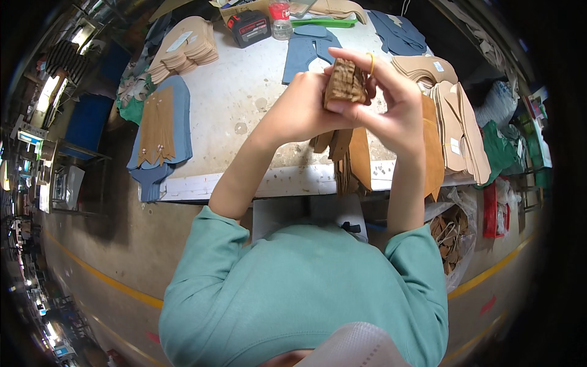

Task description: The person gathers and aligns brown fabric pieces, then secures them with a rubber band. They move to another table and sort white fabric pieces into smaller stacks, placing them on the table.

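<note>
Over the front half of the table, I grip a thick stack of brown leather pieces [347, 84], its layered end facing up. My right hand [394, 104] is closed round the right side, thumb in front and fingers over the far side; a thin yellow band circles one finger. My left hand [304, 105] is closed on the left side, its fingers partly hidden behind the stack. Brown leather strips [350, 162] hang below my hands past the table's front edge; whether they belong to the held stack I cannot tell. More tan leather [432, 140] lies beside my right forearm.
Blue pieces [181, 110] carry brown strips [158, 125] at the left of the white table [229, 153]. Beige stacks [188, 46] stand back left and right. A black battery pack [249, 29] and a bottle [280, 24] stand behind. A scrap bag [451, 235] sits below right.
</note>
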The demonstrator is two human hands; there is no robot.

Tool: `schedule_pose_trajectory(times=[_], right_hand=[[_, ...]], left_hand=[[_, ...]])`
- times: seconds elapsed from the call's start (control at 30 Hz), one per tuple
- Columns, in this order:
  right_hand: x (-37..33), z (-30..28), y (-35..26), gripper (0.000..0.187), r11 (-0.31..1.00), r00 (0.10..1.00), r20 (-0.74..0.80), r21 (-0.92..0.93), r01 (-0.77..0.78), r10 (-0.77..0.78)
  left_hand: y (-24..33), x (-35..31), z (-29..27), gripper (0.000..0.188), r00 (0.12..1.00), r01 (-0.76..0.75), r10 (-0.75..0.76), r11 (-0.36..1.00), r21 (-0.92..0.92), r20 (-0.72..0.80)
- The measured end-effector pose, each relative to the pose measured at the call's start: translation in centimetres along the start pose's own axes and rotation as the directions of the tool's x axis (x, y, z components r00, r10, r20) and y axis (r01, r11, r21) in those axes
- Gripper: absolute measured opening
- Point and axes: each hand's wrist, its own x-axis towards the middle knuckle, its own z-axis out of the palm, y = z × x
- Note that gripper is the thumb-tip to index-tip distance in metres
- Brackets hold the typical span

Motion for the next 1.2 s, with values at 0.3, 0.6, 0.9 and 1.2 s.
schedule_pose_trajectory(times=[0.3, 0.6, 0.9, 1.2], right_hand=[[0.2, -3.5, 3.1, 0.035, 0.883, 0.979, -0.024, 0.438, -0.171, 0.202], [-3.1, -0.1, 13.8, 0.036, 0.711, 0.742, 0.172, 0.213, -0.67, 0.648], [-3.5, 0.8, 15.6, 0.037, 0.725, 0.758, 0.058, 0.25, -0.641, 0.65], [-5.3, 3.8, 16.1, 0.067, 0.679, 0.596, -0.325, 0.38, -0.629, 0.734]], left_hand=[[-1.0, -4.4, 6.1, 0.037, 0.934, 0.357, -0.265, 0.655, -0.667, 0.239], [-4.3, -4.8, 10.8, 0.034, 0.716, 0.454, -0.583, -0.03, -0.891, 0.385], [-3.5, -5.5, 7.6, 0.042, 0.476, 0.878, -0.308, 0.23, -0.421, 0.824], [-11.7, -0.5, 2.8, 0.062, 0.478, 0.724, -0.862, 0.278, -0.631, 0.169]])
